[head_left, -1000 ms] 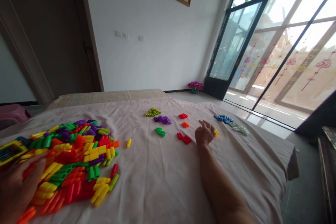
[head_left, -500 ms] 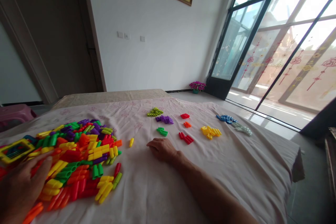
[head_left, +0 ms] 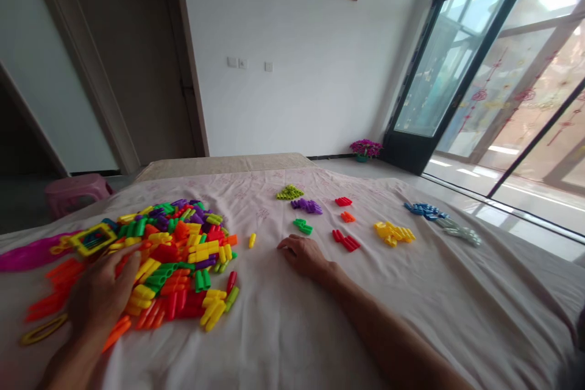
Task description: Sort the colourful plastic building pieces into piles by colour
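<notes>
On the left side of the cloth lies a big pile of plastic building pieces (head_left: 176, 277) in red, orange, yellow, green and purple, many shaped like short tubes. My left hand (head_left: 103, 286) is on the pile's left part, thumb apart from the fingers; the fingertips are partly hidden among the pieces. My right hand (head_left: 304, 254) rests on the cloth at the middle, its fingers curled in and nothing visible in them. A single yellow piece (head_left: 252, 240) lies between the hands. Just beyond my right hand is a small green group (head_left: 302, 226).
Sorted groups lie farther right: lime pieces (head_left: 289, 192), purple pieces (head_left: 306, 206), red pieces (head_left: 346, 240), an orange piece (head_left: 348, 217), yellow pieces (head_left: 393, 233), blue pieces (head_left: 425, 211) and clear pieces (head_left: 460, 233). A yellow frame (head_left: 94, 239) and magenta item (head_left: 34, 251) lie left.
My view has swung left, so everything sits farther right, and more of the magenta item and pink stool shows. Both hands stay about where they were relative to the pieces.
</notes>
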`<state>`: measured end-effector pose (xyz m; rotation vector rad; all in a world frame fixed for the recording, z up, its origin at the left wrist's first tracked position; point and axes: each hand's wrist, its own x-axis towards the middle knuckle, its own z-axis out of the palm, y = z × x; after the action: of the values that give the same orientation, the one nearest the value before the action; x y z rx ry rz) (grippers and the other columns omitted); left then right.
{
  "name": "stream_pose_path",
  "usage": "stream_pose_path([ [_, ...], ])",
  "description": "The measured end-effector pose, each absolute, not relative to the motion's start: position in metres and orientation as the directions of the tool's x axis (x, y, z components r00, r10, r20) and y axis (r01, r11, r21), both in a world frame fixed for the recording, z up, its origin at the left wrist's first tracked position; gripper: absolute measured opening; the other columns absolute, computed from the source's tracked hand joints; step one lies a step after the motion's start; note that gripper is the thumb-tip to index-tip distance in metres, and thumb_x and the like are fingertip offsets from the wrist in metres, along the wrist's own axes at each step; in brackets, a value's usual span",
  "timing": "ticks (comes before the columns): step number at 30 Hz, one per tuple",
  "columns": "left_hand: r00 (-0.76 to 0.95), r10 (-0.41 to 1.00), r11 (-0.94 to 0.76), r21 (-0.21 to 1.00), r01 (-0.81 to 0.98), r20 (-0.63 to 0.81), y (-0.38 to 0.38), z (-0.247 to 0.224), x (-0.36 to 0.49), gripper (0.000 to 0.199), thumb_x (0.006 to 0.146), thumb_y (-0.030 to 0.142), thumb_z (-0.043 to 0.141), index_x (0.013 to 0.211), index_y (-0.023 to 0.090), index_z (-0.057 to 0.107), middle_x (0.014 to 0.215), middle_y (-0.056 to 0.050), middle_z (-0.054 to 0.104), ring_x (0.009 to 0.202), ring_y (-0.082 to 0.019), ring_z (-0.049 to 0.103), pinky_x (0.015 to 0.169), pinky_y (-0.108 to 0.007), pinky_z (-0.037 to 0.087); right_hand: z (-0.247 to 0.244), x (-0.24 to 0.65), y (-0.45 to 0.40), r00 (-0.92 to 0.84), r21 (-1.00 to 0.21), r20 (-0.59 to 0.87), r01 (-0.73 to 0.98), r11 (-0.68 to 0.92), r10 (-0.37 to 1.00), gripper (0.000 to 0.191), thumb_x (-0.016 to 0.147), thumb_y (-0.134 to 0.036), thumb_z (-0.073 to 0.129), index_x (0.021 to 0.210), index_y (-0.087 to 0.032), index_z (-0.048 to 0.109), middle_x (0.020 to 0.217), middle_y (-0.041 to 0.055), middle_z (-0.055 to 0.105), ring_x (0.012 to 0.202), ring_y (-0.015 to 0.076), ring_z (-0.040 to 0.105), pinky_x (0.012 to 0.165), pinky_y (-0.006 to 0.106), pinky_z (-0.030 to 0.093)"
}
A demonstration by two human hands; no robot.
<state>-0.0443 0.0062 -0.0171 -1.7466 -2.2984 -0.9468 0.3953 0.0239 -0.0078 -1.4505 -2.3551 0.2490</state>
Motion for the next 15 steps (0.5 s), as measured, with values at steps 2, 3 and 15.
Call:
stream_pose_path([
  [2, -0.334, 0.832, 0.144, 0.410, 0.901, 0.444, 0.004, -0.014, -0.041, 0.047, 0.093, 0.052, 0.033, 0.118, 0.025, 0.063, 0.117, -0.006, 0.066, 0.096, -0.024, 0.061, 0.073, -0.031, 0.044, -0.005, 0.389, 0.023, -0.372, -0.357, 0.208, 0.832, 0.424, 0.905, 0.028, 0.090, -0.024, 0.049, 0.110, -0.025, 0.068, 0.102, 0.0040, 0.068, 0.090, 0.0168, 0.063, 0.077, 0.026, 0.044],
  [3, -0.327, 0.829, 0.132, 0.409, 0.903, 0.453, 0.004, -0.013, -0.040, 0.047, 0.093, 0.051, 0.033, 0.118, 0.025, 0.063, 0.118, -0.005, 0.066, 0.097, -0.023, 0.061, 0.074, -0.030, 0.043, -0.003, 0.385, 0.022, -0.360, -0.369, 0.220, 0.829, 0.419, 0.906, 0.029, 0.089, -0.022, 0.049, 0.111, -0.024, 0.068, 0.102, 0.0048, 0.068, 0.091, 0.0170, 0.062, 0.078, 0.026, 0.044],
  [15, -0.317, 0.809, 0.105, 0.410, 0.906, 0.495, 0.005, -0.013, -0.040, 0.043, 0.093, 0.047, 0.037, 0.116, 0.023, 0.065, 0.116, -0.006, 0.067, 0.098, -0.024, 0.061, 0.074, -0.031, 0.043, 0.005, 0.276, 0.030, -0.619, -0.340, 0.396, 0.588, 0.734, 0.678, 0.057, 0.086, -0.027, 0.063, 0.139, -0.021, 0.045, 0.138, 0.0083, 0.053, 0.120, 0.0235, 0.050, 0.101, 0.037, 0.041],
])
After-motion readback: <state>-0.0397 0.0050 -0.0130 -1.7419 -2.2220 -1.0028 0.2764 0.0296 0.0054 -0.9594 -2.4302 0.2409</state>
